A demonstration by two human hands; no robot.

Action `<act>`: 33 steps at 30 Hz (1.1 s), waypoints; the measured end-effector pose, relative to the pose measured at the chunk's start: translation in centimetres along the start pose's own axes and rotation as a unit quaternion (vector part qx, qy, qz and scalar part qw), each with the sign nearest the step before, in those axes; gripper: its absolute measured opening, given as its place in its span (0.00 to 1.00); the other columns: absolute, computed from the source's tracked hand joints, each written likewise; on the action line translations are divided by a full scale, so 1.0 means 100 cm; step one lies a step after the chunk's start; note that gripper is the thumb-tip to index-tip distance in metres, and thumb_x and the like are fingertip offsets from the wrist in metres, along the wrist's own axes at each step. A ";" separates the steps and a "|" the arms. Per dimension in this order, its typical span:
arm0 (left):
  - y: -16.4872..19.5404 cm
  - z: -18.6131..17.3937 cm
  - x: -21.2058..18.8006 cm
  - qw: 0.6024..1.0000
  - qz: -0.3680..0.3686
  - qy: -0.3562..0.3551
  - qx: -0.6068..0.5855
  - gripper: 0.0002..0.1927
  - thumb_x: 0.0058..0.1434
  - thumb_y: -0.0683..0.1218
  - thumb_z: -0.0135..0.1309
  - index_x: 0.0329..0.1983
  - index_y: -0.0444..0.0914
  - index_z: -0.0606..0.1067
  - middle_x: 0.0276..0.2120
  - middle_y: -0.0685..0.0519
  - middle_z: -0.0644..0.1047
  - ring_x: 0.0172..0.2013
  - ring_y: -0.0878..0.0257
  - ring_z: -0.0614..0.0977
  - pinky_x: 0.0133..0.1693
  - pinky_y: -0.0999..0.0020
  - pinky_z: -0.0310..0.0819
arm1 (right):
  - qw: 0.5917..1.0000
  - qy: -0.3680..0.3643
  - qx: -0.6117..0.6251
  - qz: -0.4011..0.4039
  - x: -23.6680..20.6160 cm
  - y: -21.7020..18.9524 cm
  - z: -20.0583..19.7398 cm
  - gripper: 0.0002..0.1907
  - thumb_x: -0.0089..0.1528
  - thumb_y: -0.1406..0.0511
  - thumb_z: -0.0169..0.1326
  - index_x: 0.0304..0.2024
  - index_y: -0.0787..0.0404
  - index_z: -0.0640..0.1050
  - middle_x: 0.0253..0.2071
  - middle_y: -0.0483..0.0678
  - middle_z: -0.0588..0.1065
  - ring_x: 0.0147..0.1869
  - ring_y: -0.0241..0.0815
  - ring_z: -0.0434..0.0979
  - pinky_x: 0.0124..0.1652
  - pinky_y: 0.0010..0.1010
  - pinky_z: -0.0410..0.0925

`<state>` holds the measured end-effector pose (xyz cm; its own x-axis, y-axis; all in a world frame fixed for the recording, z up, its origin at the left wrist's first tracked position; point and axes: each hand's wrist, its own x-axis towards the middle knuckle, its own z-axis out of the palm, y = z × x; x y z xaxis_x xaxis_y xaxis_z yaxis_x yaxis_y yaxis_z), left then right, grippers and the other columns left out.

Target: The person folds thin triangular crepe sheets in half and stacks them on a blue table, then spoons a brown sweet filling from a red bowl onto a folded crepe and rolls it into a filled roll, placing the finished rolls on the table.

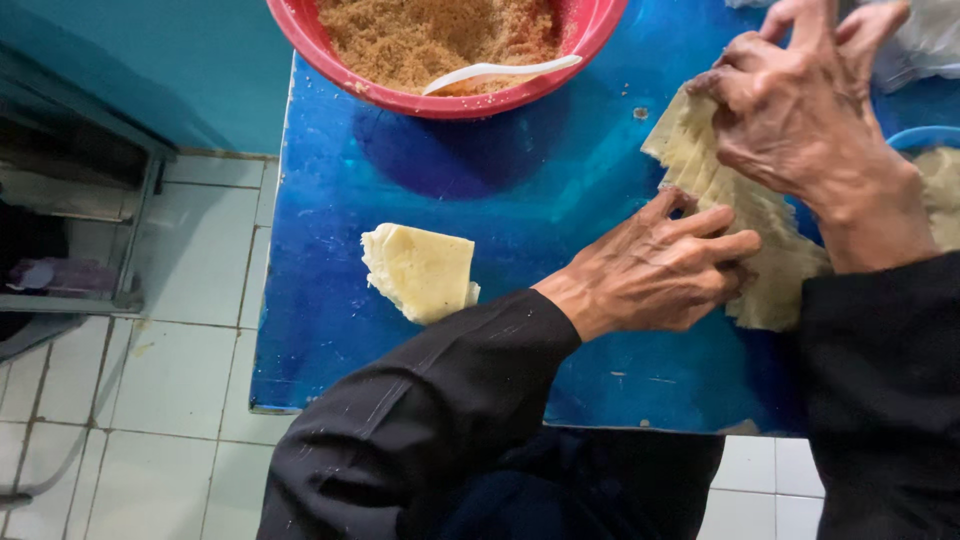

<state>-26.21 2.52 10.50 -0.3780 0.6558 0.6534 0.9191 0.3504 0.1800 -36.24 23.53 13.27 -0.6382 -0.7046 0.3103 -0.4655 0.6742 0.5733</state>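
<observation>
blue table, fanned wrapper stack pinched under right hand fingers, left hand fingers pressing its edge

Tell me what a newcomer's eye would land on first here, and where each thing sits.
The bright blue table fills the middle. At its far edge sits a red bowl of brown crumbs with a white spoon. At right, the left hand and right hand work a fanned row of pale wrappers; a small stack of wrappers lies apart, near the table's left edge.
</observation>
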 end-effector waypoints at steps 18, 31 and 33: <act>-0.001 0.005 0.000 1.000 0.003 0.013 0.008 0.04 0.55 0.48 0.58 0.27 0.46 0.77 0.44 0.59 0.72 0.52 0.62 0.75 0.52 0.53 0.71 | 0.974 -0.044 0.194 0.104 -0.001 0.007 0.003 0.14 0.65 0.45 0.61 0.41 0.42 0.86 0.46 0.35 0.81 0.64 0.44 0.68 0.64 0.58 0.53; 0.000 -0.004 0.002 1.000 0.009 0.003 0.006 0.04 0.57 0.48 0.56 0.27 0.47 0.78 0.40 0.58 0.70 0.49 0.62 0.74 0.50 0.55 0.70 | 0.934 -0.054 0.286 0.210 0.027 0.014 -0.018 0.12 0.67 0.51 0.61 0.43 0.49 0.85 0.44 0.48 0.80 0.51 0.53 0.75 0.56 0.75 0.53; 0.000 -0.004 0.003 1.000 0.005 -0.019 0.014 0.05 0.57 0.48 0.56 0.25 0.48 0.77 0.40 0.59 0.71 0.49 0.62 0.75 0.50 0.56 0.70 | 0.953 -0.057 0.253 0.157 0.023 0.011 -0.023 0.11 0.64 0.52 0.61 0.41 0.46 0.86 0.44 0.46 0.81 0.52 0.53 0.74 0.52 0.76 0.51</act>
<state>-26.27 2.47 11.03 -0.3727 0.6844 0.6267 0.9198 0.3619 0.1518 -36.80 22.16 16.35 -0.8435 -0.4411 0.3064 -0.4583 0.8886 0.0176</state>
